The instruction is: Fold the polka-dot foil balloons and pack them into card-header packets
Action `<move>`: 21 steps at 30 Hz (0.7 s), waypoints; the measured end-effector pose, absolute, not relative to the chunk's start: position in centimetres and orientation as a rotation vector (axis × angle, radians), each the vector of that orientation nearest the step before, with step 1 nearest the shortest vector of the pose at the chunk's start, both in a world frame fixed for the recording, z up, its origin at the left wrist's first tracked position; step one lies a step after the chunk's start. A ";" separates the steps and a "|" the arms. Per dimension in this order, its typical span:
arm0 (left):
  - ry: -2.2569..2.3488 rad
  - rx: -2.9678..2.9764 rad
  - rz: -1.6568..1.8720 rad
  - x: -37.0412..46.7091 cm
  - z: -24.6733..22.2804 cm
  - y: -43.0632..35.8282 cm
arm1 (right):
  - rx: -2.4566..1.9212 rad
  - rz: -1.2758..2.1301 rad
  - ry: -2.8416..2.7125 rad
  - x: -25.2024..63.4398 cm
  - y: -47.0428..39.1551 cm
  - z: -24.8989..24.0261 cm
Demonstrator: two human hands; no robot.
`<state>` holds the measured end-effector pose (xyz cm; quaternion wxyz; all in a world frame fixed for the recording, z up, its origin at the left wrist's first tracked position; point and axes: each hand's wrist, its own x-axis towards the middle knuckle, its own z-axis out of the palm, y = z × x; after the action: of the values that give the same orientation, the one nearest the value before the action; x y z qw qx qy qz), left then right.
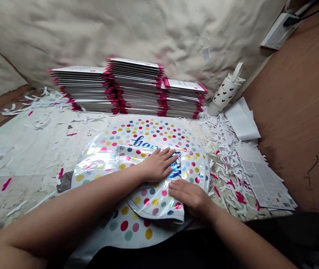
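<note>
A round white foil sheet with coloured dots and blue lettering lies on the table, its lower part hanging over the front edge. On top of it rests a folded dotted foil piece. My left hand presses flat on the folded piece, fingers spread towards the right, beside the blue print. Just below and to the right, my right hand lies on the folded piece's right side with its fingers stretched out flat.
Three stacks of pink-edged packets stand along the back. A white tumbler with hearts is at the back right. Paper scraps and printed sheets lie at the right. A power socket sits at the upper right.
</note>
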<state>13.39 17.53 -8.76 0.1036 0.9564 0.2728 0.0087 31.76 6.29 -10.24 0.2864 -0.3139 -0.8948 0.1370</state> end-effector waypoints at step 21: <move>1.232 2.817 0.209 8.3 -7.2 7.4 | -1.898 1.114 -1.370 30.6 14.4 -6.9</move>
<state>8.31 7.41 -7.16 0.0300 0.9136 0.3997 0.0679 30.63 14.41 -6.93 0.2712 -0.7046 -0.5088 0.4136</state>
